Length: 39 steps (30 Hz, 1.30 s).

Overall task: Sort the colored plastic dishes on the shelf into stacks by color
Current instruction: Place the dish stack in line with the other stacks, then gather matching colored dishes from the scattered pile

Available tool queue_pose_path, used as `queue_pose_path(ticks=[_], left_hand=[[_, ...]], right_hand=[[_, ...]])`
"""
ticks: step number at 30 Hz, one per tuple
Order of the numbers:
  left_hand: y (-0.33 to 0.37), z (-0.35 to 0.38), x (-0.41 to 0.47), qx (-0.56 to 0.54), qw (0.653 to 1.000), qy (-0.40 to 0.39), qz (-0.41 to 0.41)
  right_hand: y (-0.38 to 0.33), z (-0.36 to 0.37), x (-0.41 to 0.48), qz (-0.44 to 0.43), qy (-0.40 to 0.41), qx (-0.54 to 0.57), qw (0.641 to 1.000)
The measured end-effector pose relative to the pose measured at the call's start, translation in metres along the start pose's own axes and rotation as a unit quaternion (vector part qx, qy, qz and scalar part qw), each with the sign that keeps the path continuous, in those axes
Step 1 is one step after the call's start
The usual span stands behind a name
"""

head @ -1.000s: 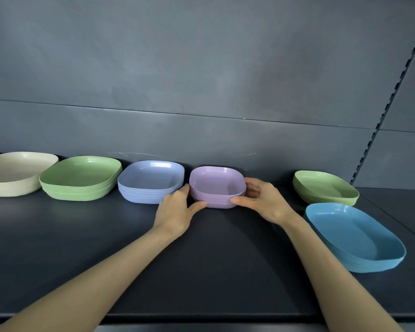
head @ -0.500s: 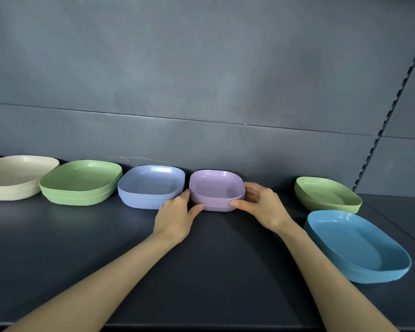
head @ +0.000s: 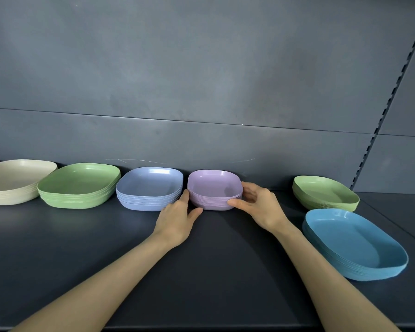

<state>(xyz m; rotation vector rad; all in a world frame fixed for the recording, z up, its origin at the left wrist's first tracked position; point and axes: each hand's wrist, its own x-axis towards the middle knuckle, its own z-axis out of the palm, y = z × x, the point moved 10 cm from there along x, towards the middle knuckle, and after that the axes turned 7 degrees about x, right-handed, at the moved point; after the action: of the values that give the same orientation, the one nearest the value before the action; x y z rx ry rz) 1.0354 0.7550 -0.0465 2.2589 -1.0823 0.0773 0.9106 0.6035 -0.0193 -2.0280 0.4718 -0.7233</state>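
Dark-grey shelf (head: pixel 213 259) | grey panel wall (head: pixel 201 80) | left hand (head: pixel 175 221), right hand (head: pixel 261 207) clasp purple stack (head: pixel 213 188)

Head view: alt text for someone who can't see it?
The left hand and right hand hold the purple stack from both sides on the shelf. Left of it: periwinkle stack, green stack, cream stack. Right: second green stack, blue stack.
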Motion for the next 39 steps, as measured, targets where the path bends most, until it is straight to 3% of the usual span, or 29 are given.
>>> queue_pose_path(ticks=[5, 17, 24, 39], left_hand=[[-0.004, -0.006, -0.001, -0.053, 0.998, 0.022, -0.008], [0.003, -0.006, -0.005, -0.012, 1.000, 0.001, -0.010], [0.011, -0.016, -0.014, 0.032, 0.999, -0.021, -0.001], [0.153, -0.083, -0.001, 0.254, 0.948, 0.033, 0.188]], right_hand=[[0.000, 0.001, 0.001, 0.005, 0.003, -0.006, 1.000], [-0.002, 0.002, -0.002, 0.007, 0.001, -0.024, 1.000], [-0.015, 0.000, -0.008, 0.022, -0.035, -0.148, 0.988], [-0.085, -0.117, -0.016, -0.003, 0.012, -0.364, 0.931]])
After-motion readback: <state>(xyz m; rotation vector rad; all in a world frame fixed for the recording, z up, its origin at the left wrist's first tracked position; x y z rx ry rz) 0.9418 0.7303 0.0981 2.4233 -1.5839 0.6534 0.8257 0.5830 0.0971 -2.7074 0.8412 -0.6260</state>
